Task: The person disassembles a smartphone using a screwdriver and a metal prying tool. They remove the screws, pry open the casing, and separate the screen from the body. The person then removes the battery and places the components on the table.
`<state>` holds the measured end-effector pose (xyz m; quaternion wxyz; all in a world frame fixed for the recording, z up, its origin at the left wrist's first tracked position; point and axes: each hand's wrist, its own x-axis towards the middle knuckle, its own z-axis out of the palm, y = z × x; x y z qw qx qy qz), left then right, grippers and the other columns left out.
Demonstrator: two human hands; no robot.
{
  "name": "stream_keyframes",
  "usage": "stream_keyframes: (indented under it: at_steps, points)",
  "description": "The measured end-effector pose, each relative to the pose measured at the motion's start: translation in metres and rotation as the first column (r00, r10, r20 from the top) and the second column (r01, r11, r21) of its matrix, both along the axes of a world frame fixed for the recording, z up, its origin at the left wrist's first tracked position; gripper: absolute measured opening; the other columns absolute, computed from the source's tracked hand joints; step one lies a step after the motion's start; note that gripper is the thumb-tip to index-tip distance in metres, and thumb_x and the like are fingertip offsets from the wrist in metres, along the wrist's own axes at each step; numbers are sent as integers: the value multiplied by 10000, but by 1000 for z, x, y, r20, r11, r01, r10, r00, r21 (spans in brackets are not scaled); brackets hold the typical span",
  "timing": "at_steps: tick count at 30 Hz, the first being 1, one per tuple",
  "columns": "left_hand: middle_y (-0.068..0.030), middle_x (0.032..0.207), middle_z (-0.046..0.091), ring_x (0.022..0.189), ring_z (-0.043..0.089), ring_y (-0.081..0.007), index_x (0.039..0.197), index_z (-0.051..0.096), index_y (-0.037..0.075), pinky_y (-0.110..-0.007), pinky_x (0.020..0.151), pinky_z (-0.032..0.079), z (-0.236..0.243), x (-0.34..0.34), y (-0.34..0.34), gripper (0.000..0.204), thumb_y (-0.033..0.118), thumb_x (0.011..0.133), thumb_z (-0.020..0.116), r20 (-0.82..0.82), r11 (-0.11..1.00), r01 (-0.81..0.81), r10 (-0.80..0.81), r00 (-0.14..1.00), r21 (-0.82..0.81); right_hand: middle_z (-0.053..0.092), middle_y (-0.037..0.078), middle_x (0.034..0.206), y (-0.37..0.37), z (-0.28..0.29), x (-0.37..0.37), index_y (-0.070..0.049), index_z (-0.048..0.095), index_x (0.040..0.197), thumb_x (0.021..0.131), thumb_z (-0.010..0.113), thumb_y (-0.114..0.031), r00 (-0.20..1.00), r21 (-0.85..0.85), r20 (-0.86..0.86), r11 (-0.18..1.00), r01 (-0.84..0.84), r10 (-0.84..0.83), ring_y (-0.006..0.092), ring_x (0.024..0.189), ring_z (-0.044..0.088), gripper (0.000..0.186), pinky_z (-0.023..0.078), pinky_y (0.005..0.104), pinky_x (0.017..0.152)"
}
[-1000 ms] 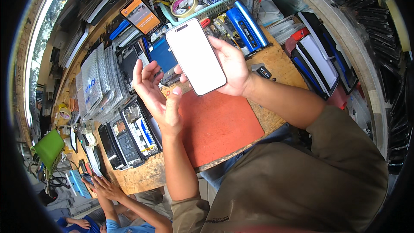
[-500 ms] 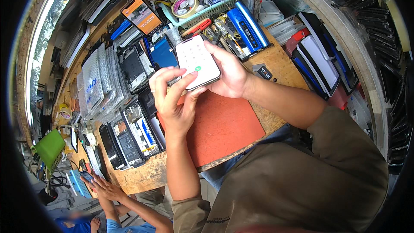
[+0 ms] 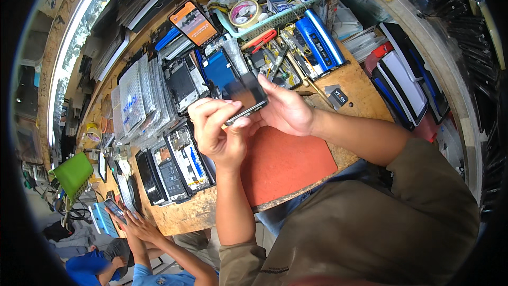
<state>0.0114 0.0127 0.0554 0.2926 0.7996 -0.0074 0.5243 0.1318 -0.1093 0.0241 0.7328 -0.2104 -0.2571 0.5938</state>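
Head view: for steadiness, hold the smartphone (image 3: 246, 93) tilted above the tabletop (image 3: 182, 220), pinching its near-left corner with the left fingers (image 3: 213, 110) and bracing its right edge with the right hand (image 3: 290, 111), with finger closure there impossible to tell.

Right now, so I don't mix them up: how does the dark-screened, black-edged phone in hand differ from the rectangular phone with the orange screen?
The black-edged phone shows a dark screen; the orange-screened phone is lit. The black-edged phone is held tilted by the left hand and right hand; the orange-screened phone rests beside the pale green plastic basket. Both are rectangular smartphones.
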Motion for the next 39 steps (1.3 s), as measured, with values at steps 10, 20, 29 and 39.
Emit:
stream_keyframes:
  at_steps: [10,20,29,39]
  points:
    - [-149,1300,584,1239,492,-346,1004,784,125,-470,1069,370,1,-1,-12,354,286,718,917,-177,981,-66,98,979,180,654,57,1365,-2,17,16,-89,514,1476,1159,349,-471,983,178,-111,970,166,-148,174,1276,618,523,494,389,1100]
    - [-197,1482,534,1404,514,-313,1623,283,26,-488,1188,405,-7,0,7,979,446,901,795,46,540,329,-470,881,-775,657,102,1176,-8,21,5,11,454,1560,963,762,-333,335,340,801,837,428,-496,196,1058,638,754,510,369,960]
    - [-193,1398,610,1283,628,-323,1544,412,-38,-515,1115,523,-12,-2,10,1048,576,804,829,102,390,379,-571,814,-839,665,108,1065,-14,26,-6,-7,548,1429,713,934,-438,-145,538,817,648,539,-558,240,907,655,921,539,393,864]
    - [-200,1231,643,1128,606,-303,1560,389,-3,-440,1061,490,-13,4,15,1015,786,937,530,606,-25,656,-410,682,-754,644,162,1071,-16,23,-28,53,519,1383,572,972,-500,-253,520,854,715,467,-456,328,947,651,1081,474,440,828]
